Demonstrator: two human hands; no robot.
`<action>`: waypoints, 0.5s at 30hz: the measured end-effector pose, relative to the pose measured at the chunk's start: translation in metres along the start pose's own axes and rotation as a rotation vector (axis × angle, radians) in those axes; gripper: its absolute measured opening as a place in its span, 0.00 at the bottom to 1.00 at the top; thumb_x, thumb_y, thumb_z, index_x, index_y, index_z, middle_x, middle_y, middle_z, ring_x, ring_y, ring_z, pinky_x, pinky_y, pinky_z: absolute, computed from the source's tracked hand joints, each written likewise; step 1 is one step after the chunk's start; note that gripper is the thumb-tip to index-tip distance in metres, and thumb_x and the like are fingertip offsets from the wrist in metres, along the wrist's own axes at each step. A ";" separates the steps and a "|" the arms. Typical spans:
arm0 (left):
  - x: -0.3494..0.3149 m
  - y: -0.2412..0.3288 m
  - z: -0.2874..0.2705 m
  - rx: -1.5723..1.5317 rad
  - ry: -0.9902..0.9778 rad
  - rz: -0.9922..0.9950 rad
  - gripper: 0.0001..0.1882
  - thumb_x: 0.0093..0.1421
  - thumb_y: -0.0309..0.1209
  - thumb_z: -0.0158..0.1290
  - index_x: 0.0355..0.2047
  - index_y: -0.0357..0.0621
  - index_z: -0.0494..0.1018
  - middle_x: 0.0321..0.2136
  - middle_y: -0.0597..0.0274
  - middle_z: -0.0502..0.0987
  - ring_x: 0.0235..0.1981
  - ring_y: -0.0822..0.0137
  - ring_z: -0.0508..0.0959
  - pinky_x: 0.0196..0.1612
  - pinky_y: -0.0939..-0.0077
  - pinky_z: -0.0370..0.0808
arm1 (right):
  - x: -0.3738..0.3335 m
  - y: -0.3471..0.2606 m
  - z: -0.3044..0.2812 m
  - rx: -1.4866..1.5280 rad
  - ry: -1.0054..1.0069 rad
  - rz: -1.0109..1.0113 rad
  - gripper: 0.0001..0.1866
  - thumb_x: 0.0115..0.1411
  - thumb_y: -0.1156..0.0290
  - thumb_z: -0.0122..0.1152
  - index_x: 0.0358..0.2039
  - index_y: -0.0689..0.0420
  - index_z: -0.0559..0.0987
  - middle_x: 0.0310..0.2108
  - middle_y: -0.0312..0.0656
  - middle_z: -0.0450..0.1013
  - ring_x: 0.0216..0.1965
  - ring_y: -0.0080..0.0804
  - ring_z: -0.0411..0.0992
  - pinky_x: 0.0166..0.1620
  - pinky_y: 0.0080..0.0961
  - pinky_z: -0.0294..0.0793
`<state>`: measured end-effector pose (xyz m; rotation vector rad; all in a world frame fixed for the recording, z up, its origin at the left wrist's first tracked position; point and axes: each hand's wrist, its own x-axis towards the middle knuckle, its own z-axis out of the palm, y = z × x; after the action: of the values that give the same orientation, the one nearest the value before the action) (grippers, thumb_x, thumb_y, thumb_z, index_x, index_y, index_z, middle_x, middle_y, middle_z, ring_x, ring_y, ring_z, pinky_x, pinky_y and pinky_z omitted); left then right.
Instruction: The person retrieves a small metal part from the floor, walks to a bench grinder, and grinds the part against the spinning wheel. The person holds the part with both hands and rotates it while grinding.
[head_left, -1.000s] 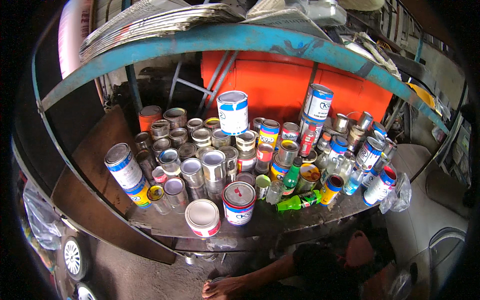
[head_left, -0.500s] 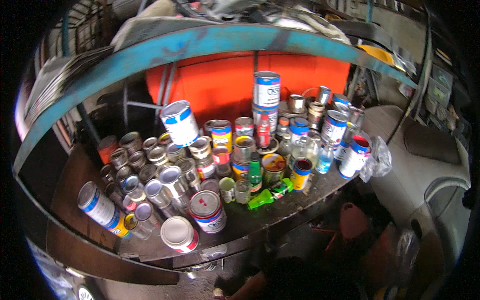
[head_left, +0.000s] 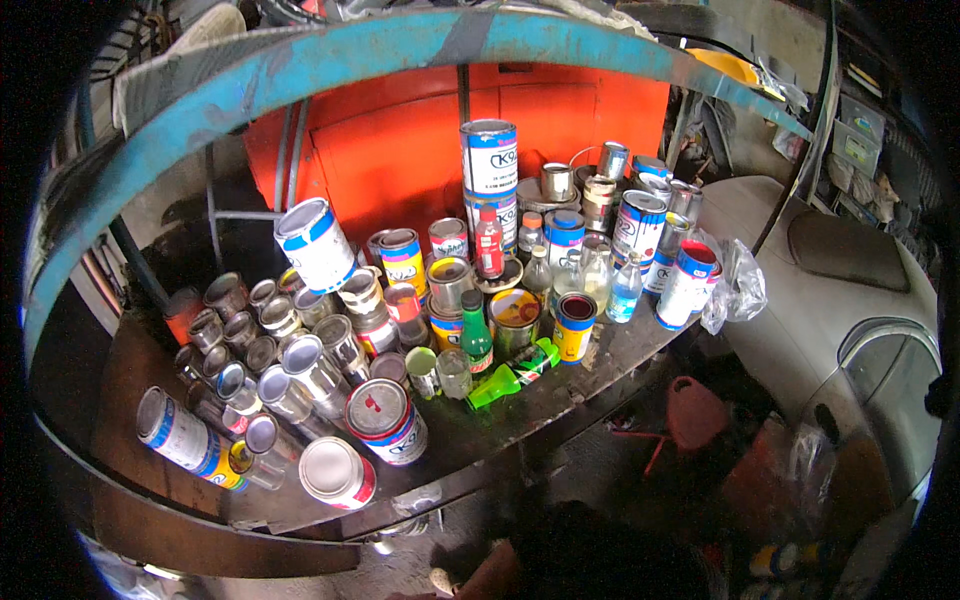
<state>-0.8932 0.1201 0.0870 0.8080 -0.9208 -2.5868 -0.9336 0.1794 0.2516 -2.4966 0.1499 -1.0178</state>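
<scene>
Ahead of the fingers (neither hand in view; can't tell how open or what's held), the pale-lidded can [head_left: 333, 468] and red-smeared can [head_left: 385, 418] stand along the shelf [head_left: 465, 427] front. Probably pre-grasp; a pickup calls for reaching forward.

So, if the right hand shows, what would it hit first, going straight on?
I can't make out either hand; bare skin at the lower edge could be arm or leg. No direction shows, so I can't say.
</scene>
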 end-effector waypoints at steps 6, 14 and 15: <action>-0.031 0.002 -0.010 0.271 -0.061 0.068 0.18 0.59 0.41 0.49 0.43 0.41 0.70 0.39 0.55 0.74 0.41 0.60 0.73 0.45 0.69 0.71 | -0.002 -0.004 0.002 0.023 0.023 0.021 0.11 0.52 0.61 0.55 0.25 0.56 0.70 0.31 0.44 0.63 0.41 0.40 0.64 0.47 0.39 0.63; -0.085 -0.015 -0.019 0.506 -0.137 0.139 0.18 0.59 0.40 0.49 0.43 0.41 0.70 0.40 0.54 0.73 0.42 0.59 0.72 0.46 0.68 0.70 | -0.010 -0.017 -0.001 0.056 0.053 0.062 0.10 0.51 0.63 0.55 0.26 0.57 0.71 0.32 0.43 0.64 0.41 0.40 0.63 0.49 0.39 0.62; -0.089 -0.017 -0.019 0.522 -0.143 0.153 0.18 0.59 0.40 0.49 0.43 0.41 0.70 0.40 0.54 0.73 0.42 0.59 0.72 0.46 0.68 0.70 | -0.012 -0.017 0.000 0.060 0.054 0.063 0.10 0.51 0.63 0.55 0.26 0.57 0.71 0.32 0.43 0.64 0.42 0.40 0.63 0.49 0.39 0.62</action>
<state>-0.8119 0.1617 0.1009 0.6396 -1.6709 -2.3171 -0.9435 0.1982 0.2514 -2.3967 0.2101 -1.0496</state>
